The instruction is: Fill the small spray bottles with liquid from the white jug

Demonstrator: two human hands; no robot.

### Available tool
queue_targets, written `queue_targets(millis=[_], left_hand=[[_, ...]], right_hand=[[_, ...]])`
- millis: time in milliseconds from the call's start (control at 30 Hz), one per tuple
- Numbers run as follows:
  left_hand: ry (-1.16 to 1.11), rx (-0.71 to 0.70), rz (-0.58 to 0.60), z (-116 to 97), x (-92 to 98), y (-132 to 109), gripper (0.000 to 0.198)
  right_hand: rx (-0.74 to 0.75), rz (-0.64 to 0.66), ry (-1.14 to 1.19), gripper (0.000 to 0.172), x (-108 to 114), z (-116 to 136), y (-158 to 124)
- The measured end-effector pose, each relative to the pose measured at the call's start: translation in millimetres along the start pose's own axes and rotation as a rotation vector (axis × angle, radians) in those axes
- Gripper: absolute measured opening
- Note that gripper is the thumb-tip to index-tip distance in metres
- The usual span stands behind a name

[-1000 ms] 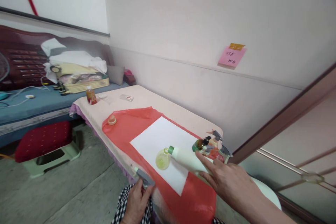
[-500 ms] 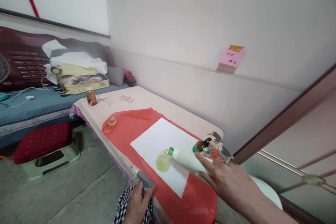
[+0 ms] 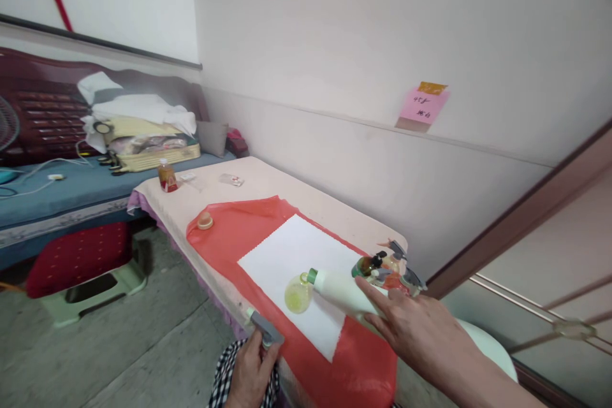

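Note:
My right hand (image 3: 411, 325) is wrapped round a pale green bottle (image 3: 342, 293), with the index finger stretched along its side. The bottle is tilted nearly level, its darker green mouth by the rim of a clear round vessel (image 3: 297, 296). Yellow-green liquid shows in that vessel, which stands on a white sheet (image 3: 291, 248) with a scalloped edge. Near the table's front edge, my left hand (image 3: 253, 360) grips a grey trigger spray head (image 3: 266, 327) with a light green tip. The lower part of the spray head is hidden by my fingers.
Red plastic (image 3: 224, 248) lies under the sheet, with a small round tan item (image 3: 205, 221) on it. A dark bottle (image 3: 366, 266) and other spray heads crowd the right end. A brown-liquid bottle (image 3: 167, 176) stands at the far end; a red-topped stool (image 3: 81, 261) is left.
The view has shifted very slightly. Both hands keep their holds, and the bottle stays tilted at the vessel's rim.

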State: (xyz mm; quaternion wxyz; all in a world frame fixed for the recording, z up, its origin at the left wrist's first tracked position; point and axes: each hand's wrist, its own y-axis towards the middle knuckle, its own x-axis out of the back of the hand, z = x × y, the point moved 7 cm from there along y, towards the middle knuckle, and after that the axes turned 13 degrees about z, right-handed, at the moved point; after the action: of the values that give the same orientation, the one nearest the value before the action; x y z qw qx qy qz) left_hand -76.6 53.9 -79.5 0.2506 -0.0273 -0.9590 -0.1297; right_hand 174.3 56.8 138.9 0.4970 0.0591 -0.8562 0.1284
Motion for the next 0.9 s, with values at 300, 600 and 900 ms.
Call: queue_targets(millis=[300,600,900], left_hand=[[-0.003,0.006,0.028,5.4,-3.3,-1.8,0.037],[0.005,0.000,0.032,5.0,-3.4,-1.8,0.040],[-0.007,0.031,0.041,9.4,-5.5,-1.8,0.043]], right_hand=[[-0.002,-0.020,0.005,0.049,0.9,-0.7,-0.8],[-0.017,0.007,-0.005,0.051,-1.6,-2.0,-0.1],[-0.018,0.051,0.020,0.049,1.5,-2.4,-0.9]])
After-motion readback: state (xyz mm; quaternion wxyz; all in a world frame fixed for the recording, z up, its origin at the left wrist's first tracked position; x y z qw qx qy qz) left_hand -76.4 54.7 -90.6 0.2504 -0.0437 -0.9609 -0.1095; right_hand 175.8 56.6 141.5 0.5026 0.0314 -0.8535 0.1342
